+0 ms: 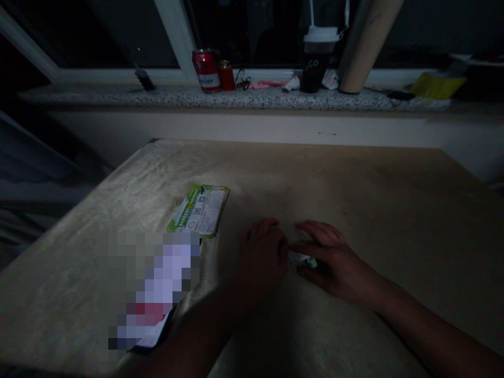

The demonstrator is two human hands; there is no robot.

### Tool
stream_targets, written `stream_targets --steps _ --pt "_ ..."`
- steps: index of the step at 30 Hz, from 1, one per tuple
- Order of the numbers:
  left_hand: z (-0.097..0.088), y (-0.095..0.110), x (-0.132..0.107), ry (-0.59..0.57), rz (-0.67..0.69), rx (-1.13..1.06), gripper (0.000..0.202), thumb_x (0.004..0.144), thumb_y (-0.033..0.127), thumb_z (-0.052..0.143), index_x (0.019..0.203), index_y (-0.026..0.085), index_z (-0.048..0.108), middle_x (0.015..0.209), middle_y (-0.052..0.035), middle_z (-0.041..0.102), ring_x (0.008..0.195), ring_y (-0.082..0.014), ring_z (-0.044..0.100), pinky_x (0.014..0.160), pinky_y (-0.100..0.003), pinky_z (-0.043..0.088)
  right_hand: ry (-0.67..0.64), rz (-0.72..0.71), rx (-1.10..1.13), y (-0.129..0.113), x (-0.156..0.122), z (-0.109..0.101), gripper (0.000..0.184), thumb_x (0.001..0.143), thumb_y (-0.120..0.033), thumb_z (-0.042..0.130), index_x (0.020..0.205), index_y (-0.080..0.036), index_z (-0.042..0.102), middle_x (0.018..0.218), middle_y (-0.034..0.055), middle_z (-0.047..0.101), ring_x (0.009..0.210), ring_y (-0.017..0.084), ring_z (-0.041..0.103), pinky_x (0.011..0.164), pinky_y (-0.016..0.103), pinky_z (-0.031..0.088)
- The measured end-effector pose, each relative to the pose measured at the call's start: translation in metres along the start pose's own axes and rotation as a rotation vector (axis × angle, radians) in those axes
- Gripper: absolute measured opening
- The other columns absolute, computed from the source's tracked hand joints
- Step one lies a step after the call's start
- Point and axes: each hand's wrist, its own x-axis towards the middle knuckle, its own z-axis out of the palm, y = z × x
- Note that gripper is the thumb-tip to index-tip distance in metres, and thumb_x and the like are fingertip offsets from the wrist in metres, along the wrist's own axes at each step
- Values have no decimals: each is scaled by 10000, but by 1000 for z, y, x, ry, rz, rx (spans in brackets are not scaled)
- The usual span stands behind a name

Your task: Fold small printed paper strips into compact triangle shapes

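Note:
My left hand [263, 257] and my right hand [328, 257] rest close together on the beige table [354, 189], near its front middle. Between them lies a small green and white packet [302, 260]. My right hand's fingers curl over it and pinch it. My left hand's fingers are bent and touch the packet's left end. Most of the packet is hidden under the fingers. A flat green and white card packet [199, 210] lies on the table to the left of my hands, apart from them.
A blurred-out flat thing [153, 294] lies at the table's front left. On the stone windowsill [157, 97] behind stand a red can [206, 71], a small red jar [226, 75], a dark lidded cup [317, 58] and a cardboard tube [364, 47]. The room is dim.

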Motion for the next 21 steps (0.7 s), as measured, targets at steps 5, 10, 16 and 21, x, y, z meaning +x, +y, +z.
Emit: stream_targets --steps 5,10,16,21 --pt "2 0 -1 -1 1 -2 108 895 126 588 901 216 647 1293 -77 616 1253 -273 538 1055 -493 376 -8 25 -70 -6 0 -6 361 850 -336 739 1208 -375 743 1478 72 562 1392 375 465 1136 644 350" --pt "-1 2 -1 -13 -8 0 94 900 138 601 904 216 652 1309 -85 617 1255 -276 542 1065 -505 367 7 72 -107 -6 1 -9 366 818 -387 770 1183 -363 752 1439 76 599 1374 379 483 1130 637 363" --pt "-1 1 -1 -6 1 18 78 903 143 617 914 208 658 1313 -80 617 1251 -277 543 1058 -495 367 45 105 -156 -5 -2 -10 355 800 -458 787 1136 -343 770 1430 73 611 1370 384 485 1130 616 374" --pt "-1 1 -2 -6 9 11 58 904 158 622 917 206 653 1313 -85 611 1252 -277 536 1069 -499 362 73 140 -257 -8 -8 -8 409 819 -551 748 1144 -306 779 1420 112 622 1362 407 492 1117 636 375"
